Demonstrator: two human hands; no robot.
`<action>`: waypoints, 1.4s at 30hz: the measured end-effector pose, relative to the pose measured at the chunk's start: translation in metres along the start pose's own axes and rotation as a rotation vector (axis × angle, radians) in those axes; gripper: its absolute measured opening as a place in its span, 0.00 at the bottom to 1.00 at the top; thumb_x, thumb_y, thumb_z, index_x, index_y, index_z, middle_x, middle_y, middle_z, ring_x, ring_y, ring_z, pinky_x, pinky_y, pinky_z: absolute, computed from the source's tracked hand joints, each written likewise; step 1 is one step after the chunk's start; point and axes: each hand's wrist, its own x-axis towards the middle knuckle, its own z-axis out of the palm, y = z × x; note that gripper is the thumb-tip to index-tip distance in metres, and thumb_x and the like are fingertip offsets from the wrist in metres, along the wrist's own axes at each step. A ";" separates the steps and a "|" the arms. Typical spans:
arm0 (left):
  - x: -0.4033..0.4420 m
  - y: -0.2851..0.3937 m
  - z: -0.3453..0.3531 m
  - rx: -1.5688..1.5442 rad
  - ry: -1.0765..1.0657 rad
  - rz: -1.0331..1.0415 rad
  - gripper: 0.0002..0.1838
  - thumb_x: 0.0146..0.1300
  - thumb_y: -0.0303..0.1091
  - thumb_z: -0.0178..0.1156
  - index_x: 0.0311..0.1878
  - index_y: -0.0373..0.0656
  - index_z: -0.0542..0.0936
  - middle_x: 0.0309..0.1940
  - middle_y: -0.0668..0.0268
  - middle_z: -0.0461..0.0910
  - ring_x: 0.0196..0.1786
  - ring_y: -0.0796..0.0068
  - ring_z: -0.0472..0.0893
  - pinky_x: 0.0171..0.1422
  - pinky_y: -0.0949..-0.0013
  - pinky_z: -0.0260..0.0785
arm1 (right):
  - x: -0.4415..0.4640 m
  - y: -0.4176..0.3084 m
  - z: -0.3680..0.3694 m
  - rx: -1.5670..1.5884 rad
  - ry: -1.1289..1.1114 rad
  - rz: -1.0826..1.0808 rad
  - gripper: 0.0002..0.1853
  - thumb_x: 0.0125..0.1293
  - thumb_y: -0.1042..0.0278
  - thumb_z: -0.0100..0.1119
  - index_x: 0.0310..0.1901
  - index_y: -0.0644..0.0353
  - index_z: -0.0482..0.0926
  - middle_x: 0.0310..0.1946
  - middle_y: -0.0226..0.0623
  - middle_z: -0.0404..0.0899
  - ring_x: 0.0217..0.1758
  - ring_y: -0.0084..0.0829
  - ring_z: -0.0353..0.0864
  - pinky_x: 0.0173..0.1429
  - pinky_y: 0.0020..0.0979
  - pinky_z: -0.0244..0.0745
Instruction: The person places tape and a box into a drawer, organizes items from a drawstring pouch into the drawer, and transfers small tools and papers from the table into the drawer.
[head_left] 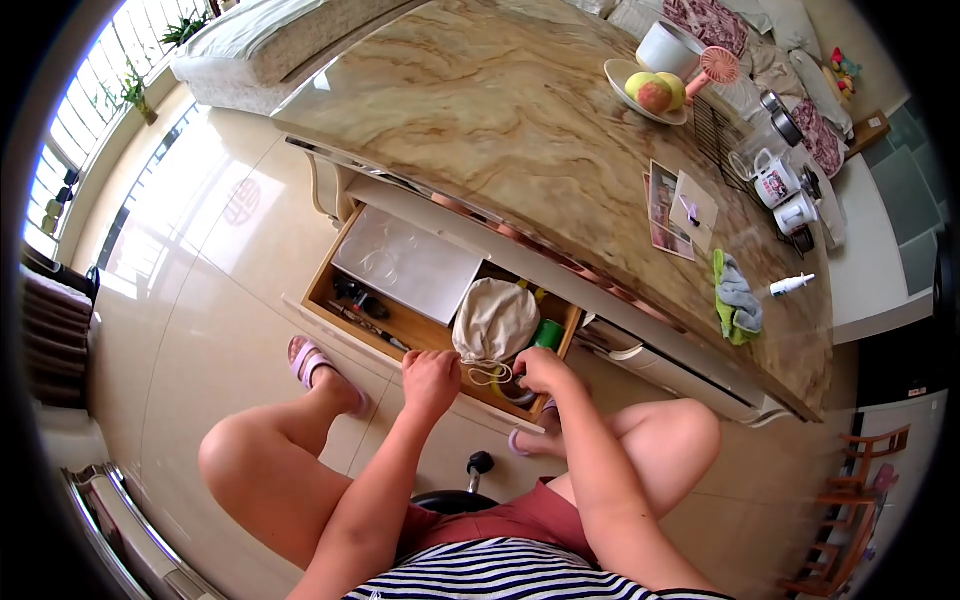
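Note:
An open wooden drawer (395, 328) is pulled out in front of me. My left hand (432, 381) is closed over its front edge. Inside the right part of the drawer, my right hand (545, 370) has its fingers bent downward and together; what they hold, if anything, is too small to make out. Beside it are a green cylinder (547, 334) and a round roll (514, 392), partly hidden. A cream drawstring bag (495, 318) lies between my hands, its cord trailing toward my right hand. A white box (410, 262) fills the back left, with dark small items (360, 298) before it.
Above the drawer is a marble-topped table (480, 110) bearing a fruit bowl (648, 92), photo cards (672, 212), a green-grey cloth (737, 298), a white bottle (791, 285) and mugs (775, 180). My knees flank the drawer, above a tiled floor (200, 300).

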 end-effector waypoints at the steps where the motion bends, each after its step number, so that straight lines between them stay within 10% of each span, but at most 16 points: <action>1: 0.000 0.000 0.002 -0.003 0.001 0.010 0.05 0.58 0.34 0.58 0.33 0.47 0.83 0.30 0.67 0.83 0.38 0.67 0.81 0.55 0.60 0.64 | 0.001 0.001 0.003 0.020 0.024 -0.019 0.17 0.47 0.82 0.62 0.41 0.55 0.84 0.41 0.43 0.83 0.46 0.43 0.82 0.51 0.37 0.77; 6: -0.002 0.001 0.004 0.043 0.006 -0.003 0.05 0.58 0.34 0.59 0.32 0.48 0.83 0.29 0.67 0.83 0.38 0.68 0.81 0.56 0.61 0.63 | -0.003 0.001 0.001 0.113 -0.023 -0.014 0.22 0.48 0.84 0.57 0.46 0.53 0.84 0.33 0.46 0.83 0.28 0.31 0.83 0.32 0.32 0.77; 12: -0.002 -0.001 0.010 -0.011 0.044 -0.041 0.06 0.58 0.34 0.58 0.33 0.48 0.83 0.30 0.65 0.83 0.39 0.66 0.81 0.57 0.60 0.63 | -0.022 -0.015 -0.019 0.122 0.083 -0.095 0.17 0.53 0.80 0.57 0.42 0.52 0.86 0.37 0.41 0.85 0.42 0.42 0.83 0.48 0.38 0.77; 16: -0.001 0.002 0.012 -0.024 0.042 -0.090 0.06 0.58 0.35 0.59 0.33 0.46 0.83 0.30 0.64 0.83 0.38 0.65 0.81 0.56 0.59 0.63 | -0.066 -0.052 -0.071 0.459 0.087 -0.187 0.12 0.62 0.70 0.60 0.45 0.66 0.82 0.32 0.39 0.85 0.31 0.25 0.84 0.39 0.27 0.78; 20: -0.001 0.005 0.013 -0.068 0.070 -0.110 0.05 0.58 0.33 0.59 0.34 0.46 0.83 0.29 0.63 0.83 0.37 0.63 0.81 0.53 0.59 0.64 | -0.112 -0.057 -0.128 0.632 0.508 -0.466 0.08 0.66 0.73 0.59 0.43 0.66 0.82 0.31 0.34 0.84 0.31 0.21 0.82 0.38 0.22 0.77; 26: 0.003 0.010 0.011 -0.200 0.088 -0.127 0.05 0.58 0.30 0.59 0.34 0.44 0.83 0.27 0.62 0.83 0.34 0.61 0.81 0.47 0.59 0.66 | -0.118 0.009 -0.226 0.320 1.196 -0.325 0.09 0.66 0.72 0.56 0.44 0.64 0.82 0.32 0.40 0.83 0.32 0.26 0.79 0.40 0.27 0.74; 30: 0.004 0.012 0.011 -0.243 0.117 -0.103 0.05 0.58 0.30 0.59 0.35 0.44 0.83 0.27 0.61 0.82 0.34 0.60 0.80 0.47 0.59 0.67 | -0.110 0.054 -0.271 0.007 1.218 -0.030 0.13 0.62 0.78 0.51 0.45 0.63 0.83 0.43 0.49 0.82 0.47 0.44 0.81 0.54 0.36 0.74; 42: 0.006 0.016 0.008 -0.268 0.123 -0.066 0.05 0.59 0.30 0.60 0.36 0.42 0.83 0.27 0.60 0.82 0.34 0.59 0.80 0.46 0.59 0.67 | -0.081 0.064 -0.300 0.112 0.825 0.043 0.16 0.56 0.66 0.64 0.47 0.57 0.83 0.42 0.44 0.84 0.44 0.40 0.83 0.50 0.35 0.75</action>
